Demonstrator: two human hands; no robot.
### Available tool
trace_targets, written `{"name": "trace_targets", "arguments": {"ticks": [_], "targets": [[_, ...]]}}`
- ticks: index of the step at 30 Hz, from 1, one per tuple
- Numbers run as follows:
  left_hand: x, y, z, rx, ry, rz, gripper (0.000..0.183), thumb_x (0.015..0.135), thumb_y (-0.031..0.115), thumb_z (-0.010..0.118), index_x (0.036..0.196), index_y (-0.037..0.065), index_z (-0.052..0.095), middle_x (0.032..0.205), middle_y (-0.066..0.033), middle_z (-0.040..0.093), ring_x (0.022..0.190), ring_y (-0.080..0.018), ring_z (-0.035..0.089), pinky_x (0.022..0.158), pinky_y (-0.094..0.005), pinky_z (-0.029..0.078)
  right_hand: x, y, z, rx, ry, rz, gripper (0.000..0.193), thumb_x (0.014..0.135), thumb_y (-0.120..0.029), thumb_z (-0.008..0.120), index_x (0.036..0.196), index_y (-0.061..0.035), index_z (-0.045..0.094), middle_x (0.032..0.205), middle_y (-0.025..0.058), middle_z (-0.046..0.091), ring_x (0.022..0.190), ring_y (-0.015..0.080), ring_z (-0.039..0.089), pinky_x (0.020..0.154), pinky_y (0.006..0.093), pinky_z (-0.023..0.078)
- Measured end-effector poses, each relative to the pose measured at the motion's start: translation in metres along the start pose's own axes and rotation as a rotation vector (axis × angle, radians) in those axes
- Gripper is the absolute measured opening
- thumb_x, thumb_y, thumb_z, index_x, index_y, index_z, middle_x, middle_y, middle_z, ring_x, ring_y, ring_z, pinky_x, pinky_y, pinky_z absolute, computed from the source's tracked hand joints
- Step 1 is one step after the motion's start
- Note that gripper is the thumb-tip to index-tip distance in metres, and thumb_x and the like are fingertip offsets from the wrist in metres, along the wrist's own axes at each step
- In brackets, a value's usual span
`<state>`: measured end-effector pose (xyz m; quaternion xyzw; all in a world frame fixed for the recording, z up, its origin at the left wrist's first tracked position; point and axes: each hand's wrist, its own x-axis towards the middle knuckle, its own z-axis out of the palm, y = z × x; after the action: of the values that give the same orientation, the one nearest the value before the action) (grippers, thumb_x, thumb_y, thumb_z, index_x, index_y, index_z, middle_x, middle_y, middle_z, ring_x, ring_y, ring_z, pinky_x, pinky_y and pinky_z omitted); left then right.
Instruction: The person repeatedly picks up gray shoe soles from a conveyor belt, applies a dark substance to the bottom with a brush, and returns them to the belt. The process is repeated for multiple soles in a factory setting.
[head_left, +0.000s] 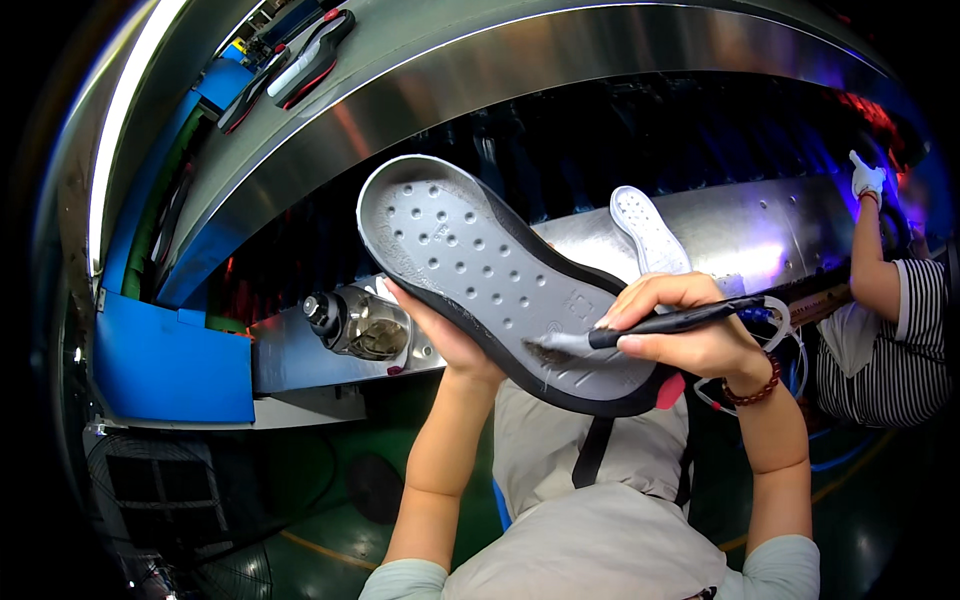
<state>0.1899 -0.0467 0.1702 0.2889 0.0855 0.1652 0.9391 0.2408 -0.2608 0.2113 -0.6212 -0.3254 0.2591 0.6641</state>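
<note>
Head view: one grey, black-edged sole (470, 262), its small moulded marks too fine to read, slants above the lap, the left hand (452, 338) supporting it from the side while the right hand (692, 325) grips one brush (606, 338), bristles touching the sole's lower end. Count beyond: one white sole (652, 232) on the metal ledge (728, 215), one clear bottle (372, 328), at least two red-edged soles (312, 62) upper left, one co-worker's white-gloved hand (866, 176) far right.
</note>
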Motion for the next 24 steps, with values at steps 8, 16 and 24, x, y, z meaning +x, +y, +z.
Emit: {"name": "trace_targets", "arguments": {"ticks": [8, 16, 24], "targets": [[0.004, 0.008, -0.002, 0.067, -0.005, 0.027, 0.089, 0.075, 0.075, 0.023, 0.133, 0.008, 0.028, 0.126, -0.0228, 0.040, 0.112, -0.0363, 0.043, 0.096, -0.0480, 0.033, -0.008, 0.004, -0.010, 0.039, -0.101, 0.013, 0.014, 0.068, 0.003, 0.064, 0.082, 0.0024, 0.061, 0.087, 0.0129, 0.063, 0.085, 0.0200, 0.060, 0.077, 0.0281, 0.047], [0.009, 0.016, 0.000, 0.099, -0.008, 0.017, 0.086, 0.077, 0.072, 0.020, 0.133, 0.007, 0.029, 0.125, -0.0227, 0.041, 0.110, -0.0367, 0.045, 0.095, -0.0479, 0.034, -0.018, 0.011, -0.016, 0.233, -0.102, 0.021, 0.012, 0.069, 0.004, 0.065, 0.080, 0.0015, 0.062, 0.087, 0.0135, 0.063, 0.085, 0.0216, 0.061, 0.077, 0.0302, 0.048], [0.010, 0.026, 0.010, 0.122, -0.023, -0.016, 0.087, 0.077, 0.073, 0.021, 0.132, 0.006, 0.028, 0.124, -0.0239, 0.041, 0.109, -0.0388, 0.044, 0.095, -0.0494, 0.034, -0.025, 0.017, -0.026, 0.275, -0.243, -0.047, 0.021, 0.063, 0.004, 0.069, 0.083, -0.0002, 0.066, 0.087, 0.0124, 0.065, 0.088, 0.0187, 0.056, 0.078, 0.0275, 0.045]]}}
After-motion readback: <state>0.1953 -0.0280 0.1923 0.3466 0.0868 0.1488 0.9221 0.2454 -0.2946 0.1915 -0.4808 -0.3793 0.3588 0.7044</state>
